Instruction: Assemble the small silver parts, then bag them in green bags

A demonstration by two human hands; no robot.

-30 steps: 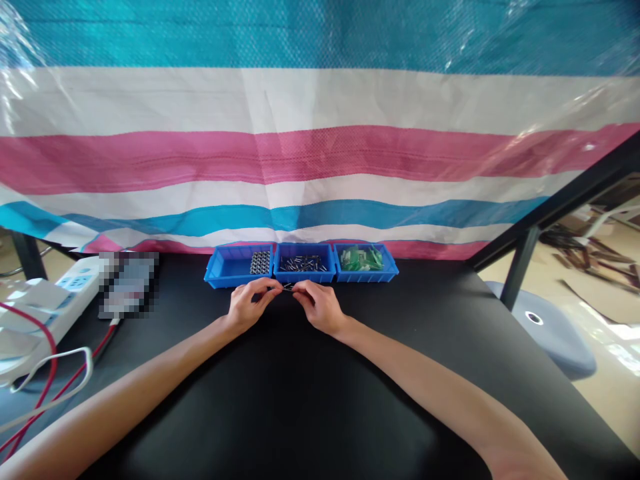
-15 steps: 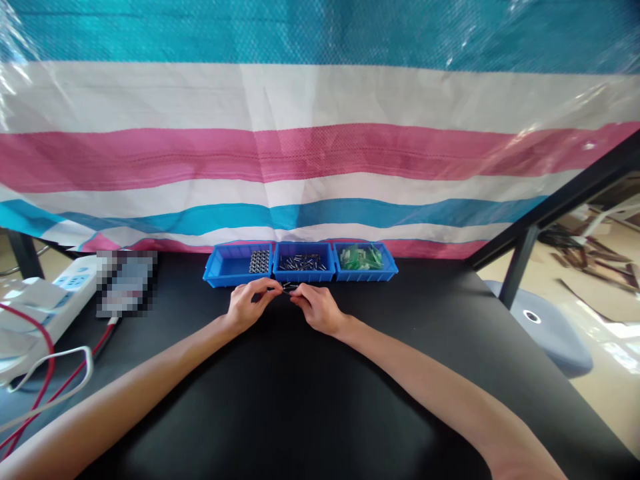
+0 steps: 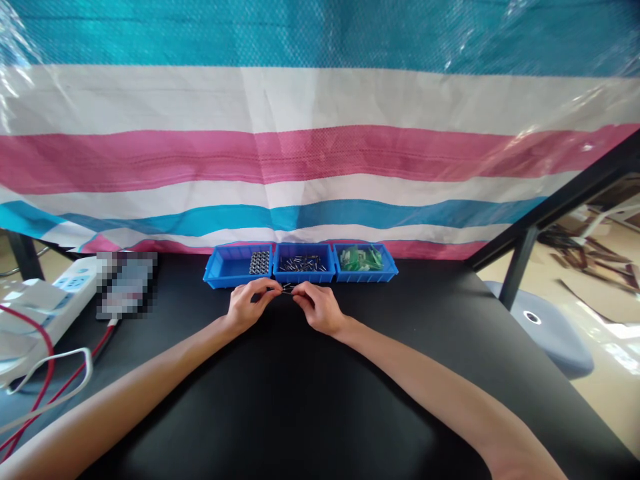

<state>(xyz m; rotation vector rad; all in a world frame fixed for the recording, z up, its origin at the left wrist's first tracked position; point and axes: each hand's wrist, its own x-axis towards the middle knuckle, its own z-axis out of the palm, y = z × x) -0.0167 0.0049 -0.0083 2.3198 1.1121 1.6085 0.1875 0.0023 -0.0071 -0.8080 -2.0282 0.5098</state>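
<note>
Small metal pieces (image 3: pixel 287 288) lie between my fingertips, just in front of the middle bin; their exact shape is too small to tell. My left hand (image 3: pixel 250 302) pinches at their left side, thumb against index finger. On the right, my right hand (image 3: pixel 320 308) has its fingertips closed at the other side of them. The middle blue bin (image 3: pixel 304 275) holds many loose metal screws or pins. In the left blue bin (image 3: pixel 227 265), round metal parts stand packed at the right end. Green and clear pieces (image 3: pixel 361 257) fill the right blue bin (image 3: pixel 367 275).
A white power strip (image 3: pixel 70 287) with plugs, red and white cables and a blurred-out device (image 3: pixel 126 287) lie at the left of the black table (image 3: pixel 300 400). A striped sheet (image 3: pixel 310 153) hangs behind the bins. A grey stool (image 3: pixel 555 333) stands beyond the right edge.
My right hand has shifted very slightly to the right, and its fingertips have moved a little at the small metal pieces. My left hand has stayed in place.
</note>
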